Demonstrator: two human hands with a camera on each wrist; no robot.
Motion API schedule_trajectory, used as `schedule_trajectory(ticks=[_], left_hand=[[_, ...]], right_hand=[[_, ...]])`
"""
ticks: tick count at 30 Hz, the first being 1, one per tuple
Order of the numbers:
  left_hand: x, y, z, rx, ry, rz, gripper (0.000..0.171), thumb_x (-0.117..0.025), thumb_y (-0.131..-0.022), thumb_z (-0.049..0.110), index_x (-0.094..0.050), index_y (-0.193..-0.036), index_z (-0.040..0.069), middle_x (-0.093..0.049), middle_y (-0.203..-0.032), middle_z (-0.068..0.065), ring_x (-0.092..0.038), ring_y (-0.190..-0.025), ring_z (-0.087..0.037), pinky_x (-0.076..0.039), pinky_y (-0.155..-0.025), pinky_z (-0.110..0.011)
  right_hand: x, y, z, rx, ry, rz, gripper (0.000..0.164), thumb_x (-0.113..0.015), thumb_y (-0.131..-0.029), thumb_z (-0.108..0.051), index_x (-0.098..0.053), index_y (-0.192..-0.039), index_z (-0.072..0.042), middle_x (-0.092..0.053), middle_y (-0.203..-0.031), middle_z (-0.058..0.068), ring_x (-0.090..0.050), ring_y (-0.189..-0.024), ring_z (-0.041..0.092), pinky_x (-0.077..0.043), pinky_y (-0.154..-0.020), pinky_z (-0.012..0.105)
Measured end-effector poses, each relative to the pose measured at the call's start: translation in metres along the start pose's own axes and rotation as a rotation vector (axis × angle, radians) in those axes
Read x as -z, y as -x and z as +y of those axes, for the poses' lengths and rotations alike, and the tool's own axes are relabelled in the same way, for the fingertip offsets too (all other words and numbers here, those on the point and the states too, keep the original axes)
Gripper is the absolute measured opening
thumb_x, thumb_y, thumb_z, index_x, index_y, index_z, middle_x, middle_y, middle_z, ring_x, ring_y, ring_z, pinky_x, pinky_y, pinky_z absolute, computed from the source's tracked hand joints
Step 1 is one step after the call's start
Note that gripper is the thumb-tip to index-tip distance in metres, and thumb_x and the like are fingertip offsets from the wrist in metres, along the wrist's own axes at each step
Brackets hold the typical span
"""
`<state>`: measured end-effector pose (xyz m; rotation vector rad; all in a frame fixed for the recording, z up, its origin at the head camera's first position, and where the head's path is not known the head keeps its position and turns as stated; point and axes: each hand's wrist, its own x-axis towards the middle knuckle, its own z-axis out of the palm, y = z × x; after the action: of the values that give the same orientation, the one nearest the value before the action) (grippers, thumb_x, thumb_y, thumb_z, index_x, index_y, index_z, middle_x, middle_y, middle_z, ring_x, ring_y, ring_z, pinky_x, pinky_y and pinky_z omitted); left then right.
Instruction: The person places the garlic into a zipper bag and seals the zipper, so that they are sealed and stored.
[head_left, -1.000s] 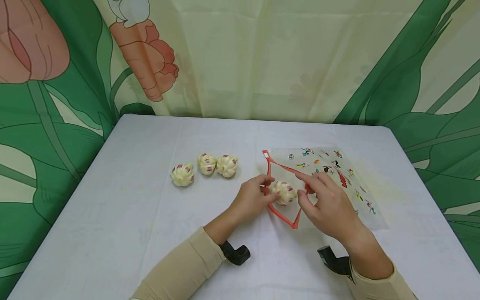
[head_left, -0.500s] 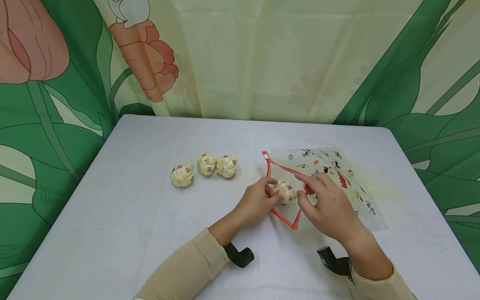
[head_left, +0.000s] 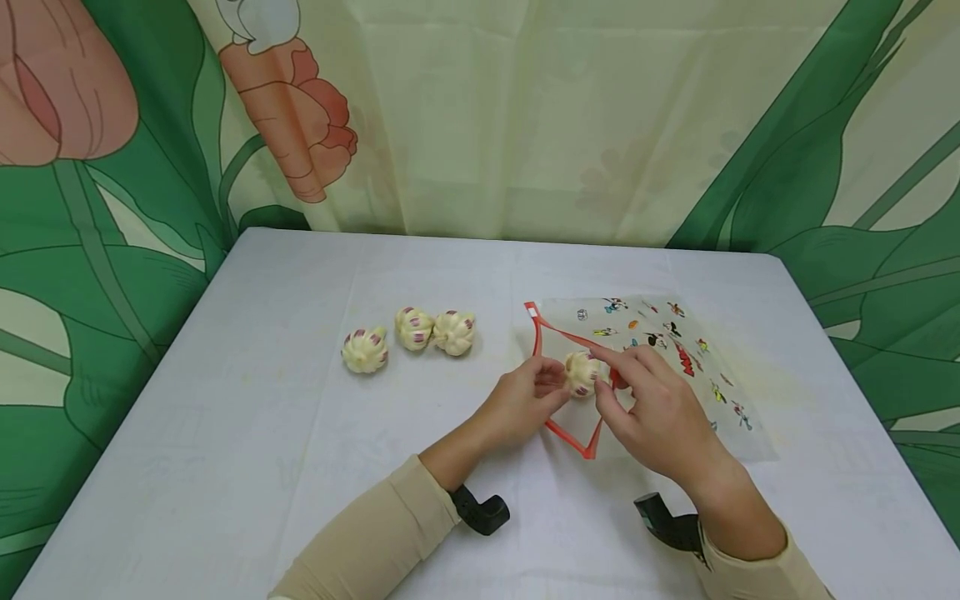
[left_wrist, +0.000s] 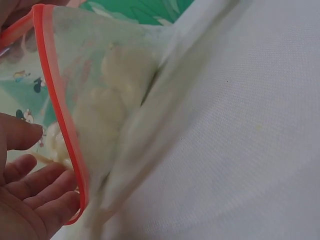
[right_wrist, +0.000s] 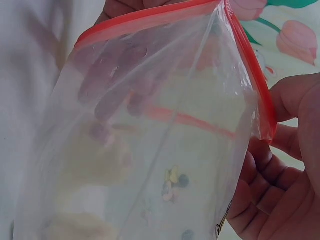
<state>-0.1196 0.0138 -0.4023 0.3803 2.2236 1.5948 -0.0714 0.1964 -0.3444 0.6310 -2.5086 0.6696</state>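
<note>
Garlic bulb (head_left: 582, 374) has moved deeper into the red-rimmed bag (head_left: 697, 342).

From my remote stn I saw the zip bag (head_left: 701, 371) as thin, see-thru plastic, smooth w/ glossy creases; its red edging (right_wrist: 150, 19) looked like plastic too, smooth & shiny. Garlic bulbs (head_left: 365, 350) read as lumpy, ridged, semi-matt w/ a slightly waxy look. Tablecloth (head_left: 225, 467) was woven fabric, matt, fine-textured close up. B/g curtain (head_left: 465, 125) I took as smooth printed cloth, lightly creased. Sleeves (head_left: 367, 533): matt cloth; wrist cams (head_left: 483, 514) looked like plastic w/ low sheen
</note>
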Motion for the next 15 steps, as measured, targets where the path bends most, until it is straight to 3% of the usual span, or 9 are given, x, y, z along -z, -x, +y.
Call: schedule_trajectory(ticks=[8, 15], left_hand=[[-0.0012, -0.0026, -0.0007, -0.025, 0.034, -0.042, 0.042, -0.062, -0.100, 0.009, -0.052, -0.140, 0.004, -0.062, -0.132, -0.005, -0.061, -0.118, -0.013, -0.050, -0.095, -0.024], [0.0027, -0.0005, -0.0015, -0.041, 0.023, -0.015, 0.045, -0.065, -0.098, 0.012, -0.053, -0.141, 0.006, -0.061, -0.133, -0.004, -0.061, -0.118, -0.015, -0.051, -0.092, -0.025]], right_hand=[[-0.0006, 0.0009, 0.0014, 0.006, -0.010, 0.002, 0.042, -0.071, -0.080, -0.001, -0.069, -0.122, -0.001, -0.053, -0.085, 0.002, -0.047, -0.072, 0.010, -0.039, -0.054, 0.019], [-0.0005, 0.0006, 0.0011, 0.001, -0.015, 0.003, 0.044, -0.072, -0.079, 0.001, -0.070, -0.123, -0.003, -0.054, -0.086, 0.002, -0.047, -0.074, 0.009, -0.041, -0.054, 0.020]])
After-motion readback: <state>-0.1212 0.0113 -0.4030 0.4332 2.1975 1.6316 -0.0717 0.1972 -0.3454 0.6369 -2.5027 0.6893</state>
